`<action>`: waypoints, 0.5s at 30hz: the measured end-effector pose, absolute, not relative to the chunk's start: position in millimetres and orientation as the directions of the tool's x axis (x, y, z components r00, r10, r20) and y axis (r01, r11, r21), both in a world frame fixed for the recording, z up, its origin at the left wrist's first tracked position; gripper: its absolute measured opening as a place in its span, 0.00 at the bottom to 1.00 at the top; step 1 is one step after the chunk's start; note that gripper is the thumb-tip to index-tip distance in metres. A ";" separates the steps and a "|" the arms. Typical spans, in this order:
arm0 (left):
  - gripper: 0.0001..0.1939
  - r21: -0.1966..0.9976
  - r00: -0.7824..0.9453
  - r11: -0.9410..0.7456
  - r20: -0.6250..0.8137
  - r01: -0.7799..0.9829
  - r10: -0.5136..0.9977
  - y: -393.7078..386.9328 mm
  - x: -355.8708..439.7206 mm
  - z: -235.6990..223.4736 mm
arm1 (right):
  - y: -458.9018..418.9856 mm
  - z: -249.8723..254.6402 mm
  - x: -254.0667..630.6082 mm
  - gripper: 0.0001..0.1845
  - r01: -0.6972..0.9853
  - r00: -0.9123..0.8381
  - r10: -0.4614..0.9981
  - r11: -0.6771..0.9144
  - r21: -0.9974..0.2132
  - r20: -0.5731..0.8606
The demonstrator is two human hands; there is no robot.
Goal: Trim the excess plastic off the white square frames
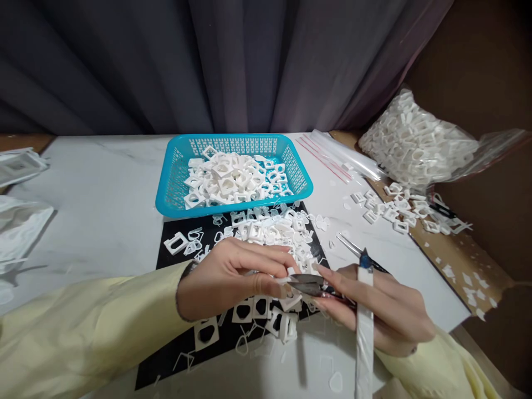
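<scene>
My left hand (236,280) pinches a small white plastic piece (291,272), mostly covered by the fingers. Closed round a pair of dark metal nippers (310,284) is my right hand (382,305); the pointed jaws touch or nearly touch the piece at my left fingertips. A long white-wrapped stick (364,332) with a dark blue tip stands across the right hand, seemingly tucked between its fingers. Beneath both hands lies a black mat (152,354), strewn with white square frames (206,333) and thin offcuts (185,360).
Behind the mat stands a blue basket (163,194) heaped with white frames (228,174). At the right are tweezers (349,244), loose white frames (390,210), a full clear bag (415,138) and flat zip bags (332,149). White bags (25,227) lie at the left.
</scene>
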State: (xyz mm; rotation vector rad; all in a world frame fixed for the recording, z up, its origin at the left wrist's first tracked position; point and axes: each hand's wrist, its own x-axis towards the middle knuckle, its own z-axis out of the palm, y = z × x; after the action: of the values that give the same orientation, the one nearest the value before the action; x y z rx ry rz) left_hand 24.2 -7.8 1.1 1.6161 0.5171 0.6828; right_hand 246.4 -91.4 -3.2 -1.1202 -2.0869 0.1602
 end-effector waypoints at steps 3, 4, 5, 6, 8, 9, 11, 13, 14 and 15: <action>0.12 0.986 0.728 -0.162 0.145 -0.047 0.671 -8.1 24.2 1.9 | -90.9 -2.0 244.1 0.32 0.664 -0.340 0.753 0.616 -0.423 0.563; 0.12 0.985 0.725 -0.166 0.150 -0.050 0.672 -8.1 24.1 2.2 | -90.8 -1.9 243.5 0.32 0.669 -0.341 0.753 0.615 -0.417 0.562; 0.12 0.984 0.726 -0.170 0.152 -0.048 0.671 -8.1 24.1 2.6 | -90.7 -1.8 243.0 0.31 0.673 -0.346 0.751 0.616 -0.409 0.562; 0.11 0.983 0.728 -0.175 0.153 -0.045 0.668 -8.0 24.1 2.9 | -90.6 -1.7 242.7 0.30 0.678 -0.348 0.749 0.617 -0.400 0.564; 0.11 0.983 0.734 -0.179 0.154 -0.045 0.661 -7.9 24.1 3.1 | -90.2 -1.3 242.4 0.28 0.688 -0.353 0.742 0.619 -0.380 0.570; 0.10 0.984 0.740 -0.173 0.149 -0.045 0.656 -7.9 24.1 2.8 | -90.0 -1.0 242.3 0.28 0.689 -0.359 0.736 0.624 -0.369 0.574; 0.10 0.988 0.747 -0.144 0.138 -0.057 0.651 -8.0 24.2 1.5 | -89.6 -0.3 242.1 0.26 0.692 -0.373 0.732 0.629 -0.354 0.570; 0.10 0.992 0.760 -0.101 0.127 -0.081 0.638 -8.2 24.2 -0.4 | -89.4 0.4 241.8 0.24 0.703 -0.389 0.729 0.630 -0.330 0.564; 0.10 0.993 0.770 -0.078 0.121 -0.093 0.627 -8.3 24.3 -1.2 | -89.4 0.7 241.6 0.23 0.710 -0.394 0.727 0.629 -0.315 0.563; 0.09 0.993 0.780 -0.057 0.116 -0.103 0.615 -8.4 24.5 -1.7 | -89.5 1.0 241.5 0.22 0.717 -0.398 0.722 0.629 -0.299 0.566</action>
State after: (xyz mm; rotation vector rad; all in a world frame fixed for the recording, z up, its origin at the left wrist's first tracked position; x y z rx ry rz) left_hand 24.5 -8.4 -1.7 1.5252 0.4296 0.6155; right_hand 241.5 -89.5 1.0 -1.1200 -2.1753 0.0094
